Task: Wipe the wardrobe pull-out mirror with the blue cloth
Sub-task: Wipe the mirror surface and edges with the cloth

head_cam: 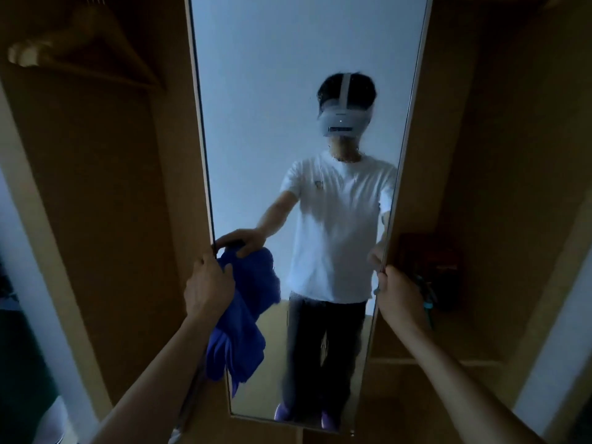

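A tall narrow pull-out mirror [272, 107] stands straight ahead between wooden wardrobe panels and reflects a person in a white shirt. My left hand [208, 285] grips the mirror's left edge and also holds the blue cloth [237, 331], which hangs bunched below the hand against the lower left of the glass. My right hand [397, 294] grips the mirror's right edge at about the same height, fingers curled round the frame.
Wardrobe compartments open on both sides. A wooden hanger [86, 46] hangs on a rail at upper left. A dark reddish object [432, 267] sits on a shelf at the right, behind my right hand. A white door edge [28, 283] runs down the left.
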